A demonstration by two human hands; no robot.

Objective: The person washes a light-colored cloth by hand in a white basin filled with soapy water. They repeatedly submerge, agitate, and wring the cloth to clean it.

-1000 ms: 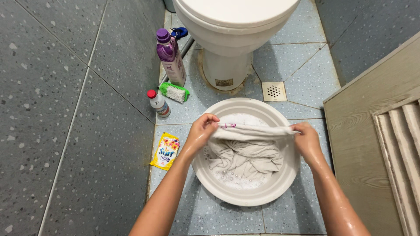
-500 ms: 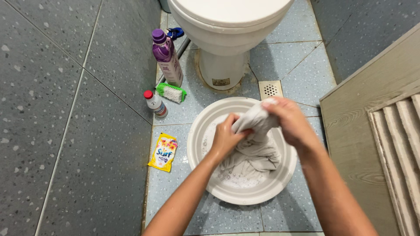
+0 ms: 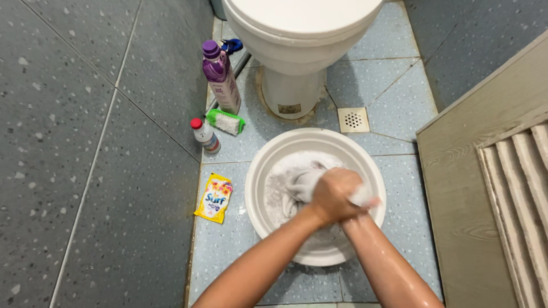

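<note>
- While both hands meet over the white basin (image 3: pixel 258 171), the wet pale cloth (image 3: pixel 301 183) lies inside it, bunched at centre.
- Left hand (image 3: pixel 333 195): closed in a fist on the cloth, lying over the right hand.
- Right hand (image 3: pixel 365 203): mostly hidden beneath; only fingertips show against the cloth, grip cannot be judged.
- Yellow sachet (image 3: pixel 214 198) just left of basin.
</note>
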